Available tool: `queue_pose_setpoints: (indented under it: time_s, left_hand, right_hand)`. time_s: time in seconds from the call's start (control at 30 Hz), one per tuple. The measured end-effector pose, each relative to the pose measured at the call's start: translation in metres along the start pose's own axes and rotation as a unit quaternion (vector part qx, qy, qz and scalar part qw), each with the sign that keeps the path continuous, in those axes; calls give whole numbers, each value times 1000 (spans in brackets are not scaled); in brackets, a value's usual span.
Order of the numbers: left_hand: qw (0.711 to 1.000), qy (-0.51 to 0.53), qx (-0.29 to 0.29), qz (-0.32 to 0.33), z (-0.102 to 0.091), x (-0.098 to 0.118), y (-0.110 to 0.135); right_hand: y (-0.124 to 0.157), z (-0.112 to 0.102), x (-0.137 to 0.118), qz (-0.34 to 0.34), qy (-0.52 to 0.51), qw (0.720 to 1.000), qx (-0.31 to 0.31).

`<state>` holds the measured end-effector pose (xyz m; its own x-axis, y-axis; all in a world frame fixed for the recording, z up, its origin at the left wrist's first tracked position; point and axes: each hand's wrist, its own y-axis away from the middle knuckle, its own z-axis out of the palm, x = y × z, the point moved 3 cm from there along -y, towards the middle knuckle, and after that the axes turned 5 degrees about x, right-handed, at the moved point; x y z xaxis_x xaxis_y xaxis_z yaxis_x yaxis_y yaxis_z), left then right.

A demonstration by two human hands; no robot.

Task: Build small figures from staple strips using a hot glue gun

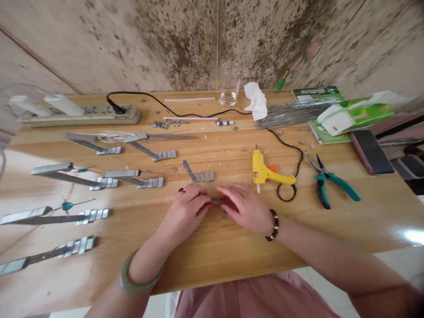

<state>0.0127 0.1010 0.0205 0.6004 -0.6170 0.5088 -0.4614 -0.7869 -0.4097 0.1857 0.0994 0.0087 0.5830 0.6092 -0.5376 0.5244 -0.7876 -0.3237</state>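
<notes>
My left hand and my right hand meet low over the front middle of the wooden table. Both are closed, pinching a small grey piece between the fingertips; most of it is hidden. A tiny grey square lies on the wood just below my right fingers. Right behind my hands stands a small grey assembly, a row of square segments with an upright strip. To the right of my right hand is a yellow glue gun with an orange trigger.
Several grey strip assemblies fill the table's left. Teal-handled pliers and a phone lie at right. Behind are a wire bundle, a glass, a tissue and a power strip. A black cord crosses the back.
</notes>
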Motion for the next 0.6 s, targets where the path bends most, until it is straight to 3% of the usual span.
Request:
queue_pose_setpoints:
  time_s: [0.6]
  left_hand:
    - [999,3,-37,-28,5,-5,3]
  right_hand:
    - [-1,-2,-1,1,-6,1000,9]
